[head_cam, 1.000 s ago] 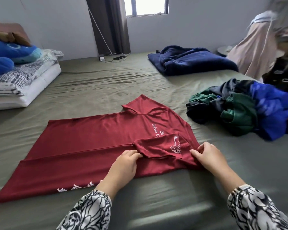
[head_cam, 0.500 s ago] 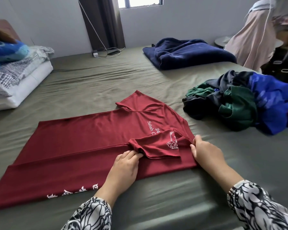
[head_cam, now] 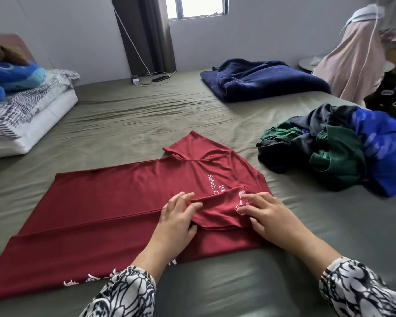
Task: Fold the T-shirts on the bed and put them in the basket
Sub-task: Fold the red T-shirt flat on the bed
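Observation:
A dark red T-shirt [head_cam: 105, 202] with white print lies flat on the olive bed sheet [head_cam: 124, 124], its near long side folded over. Its near sleeve is folded inward onto the body. My left hand [head_cam: 177, 219] rests flat on the left edge of that folded sleeve, fingers spread. On the sleeve's right part, over the white logo, my right hand [head_cam: 266, 215] presses with straight fingers. A pile of unfolded shirts [head_cam: 343, 154] in green, black and blue sits at the right. No basket is in view.
A folded navy blanket [head_cam: 261, 81] lies at the far side of the bed. Pillows and a blue plush [head_cam: 12, 76] are stacked at the left. A charger and cable [head_cam: 151, 77] lie by the curtain. Hanging clothes [head_cam: 357, 56] stand at the right.
Both hands moved from the sleeve's edges onto it. The right hand shifted left onto the logo, and the sleeve now lies flatter on the shirt body.

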